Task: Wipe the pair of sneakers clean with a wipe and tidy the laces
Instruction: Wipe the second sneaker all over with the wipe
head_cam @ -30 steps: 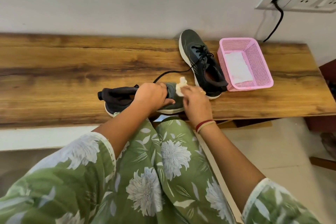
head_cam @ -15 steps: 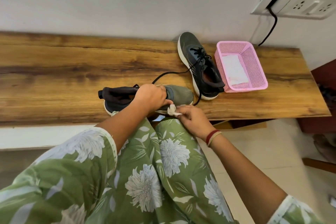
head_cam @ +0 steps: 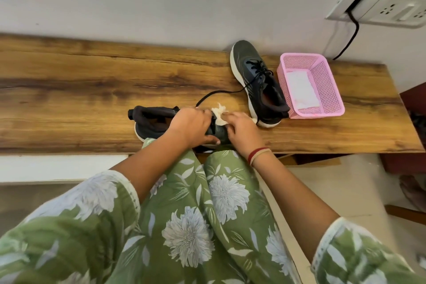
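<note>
Steadying the near sneaker (head_cam: 149, 122) at the counter's (head_cam: 80, 90) front edge, the left hand (head_cam: 191, 125) is grasping its upper in a firm grip while the right hand (head_cam: 242, 130) is pinching the crumpled wipe (head_cam: 220, 115) against the toe, where short, firm strokes should be serving best.

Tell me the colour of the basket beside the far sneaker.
The basket is pink, a perforated mesh, clearest in the head view.

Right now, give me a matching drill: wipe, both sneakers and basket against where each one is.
1 wipe
2 near sneaker
3 far sneaker
4 basket

A beside the basket, lace trailing
B held in the right hand
C at the table's right end, white sheet inside
D gripped by the left hand

Pairs: 1-B, 2-D, 3-A, 4-C
</note>
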`<state>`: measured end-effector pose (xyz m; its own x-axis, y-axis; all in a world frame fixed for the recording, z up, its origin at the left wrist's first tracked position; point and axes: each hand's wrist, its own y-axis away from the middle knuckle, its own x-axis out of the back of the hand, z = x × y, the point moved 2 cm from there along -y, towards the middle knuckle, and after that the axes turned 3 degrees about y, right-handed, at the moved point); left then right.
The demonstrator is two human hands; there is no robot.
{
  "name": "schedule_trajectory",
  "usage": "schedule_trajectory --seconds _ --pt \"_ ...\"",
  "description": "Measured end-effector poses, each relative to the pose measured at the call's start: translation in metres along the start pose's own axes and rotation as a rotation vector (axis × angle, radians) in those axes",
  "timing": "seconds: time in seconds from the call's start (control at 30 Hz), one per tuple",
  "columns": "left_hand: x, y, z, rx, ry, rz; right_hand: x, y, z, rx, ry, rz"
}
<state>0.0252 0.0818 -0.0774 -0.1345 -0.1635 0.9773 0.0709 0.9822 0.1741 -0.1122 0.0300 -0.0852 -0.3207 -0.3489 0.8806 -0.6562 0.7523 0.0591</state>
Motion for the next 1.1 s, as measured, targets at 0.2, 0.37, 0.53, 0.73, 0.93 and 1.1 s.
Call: schedule_trajectory --seconds 0.2,0.37,0.53,0.73,0.93,1.1 --pt "0.001 -0.001 0.004 -0.006 -0.085 -0.010 -0.002 0.027 0.010 0.054 0.103 -0.022" --pt "0.001 0.001 0.008 -0.022 -0.081 -0.007 0.006 0.044 0.013 0.028 -0.018 -0.121" --pt "0.003 0.004 0.007 0.012 -0.050 0.037 0.036 0.045 0.021 -0.581 -1.237 0.051" --pt "0.000 0.004 0.008 0.032 -0.054 0.076 0.034 0.052 0.016 -0.897 -1.746 -0.003" --pt "-0.001 0.003 0.007 0.054 -0.025 0.082 0.031 0.044 0.019 -0.996 -1.599 -0.047" --pt "-0.002 0.002 0.006 0.059 -0.018 0.075 0.047 0.034 0.024 -0.761 -0.856 0.068"
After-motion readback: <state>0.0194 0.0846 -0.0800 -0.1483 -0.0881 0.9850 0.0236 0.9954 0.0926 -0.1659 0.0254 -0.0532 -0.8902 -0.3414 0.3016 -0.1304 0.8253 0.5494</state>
